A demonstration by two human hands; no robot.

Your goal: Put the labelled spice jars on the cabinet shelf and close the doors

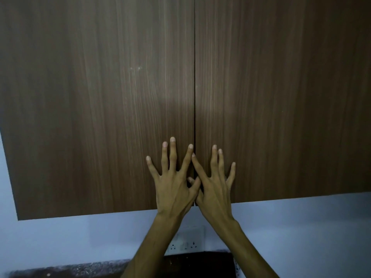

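Two dark brown wood-grain cabinet doors fill most of the view, the left door [100, 97] and the right door [281, 97], both shut with a thin vertical seam between them. My left hand [172, 183] lies flat on the lower inner corner of the left door, fingers spread. My right hand [214, 185] lies flat on the lower inner corner of the right door, fingers spread; its index finger crosses over the seam and my thumbs overlap. Neither hand holds anything. No spice jars or shelf are visible; the doors hide the cabinet's inside.
Below the cabinet is a pale bluish wall [60, 243] with a white socket plate [188, 241] partly behind my forearms. A dark speckled counter edge [70, 270] runs along the bottom.
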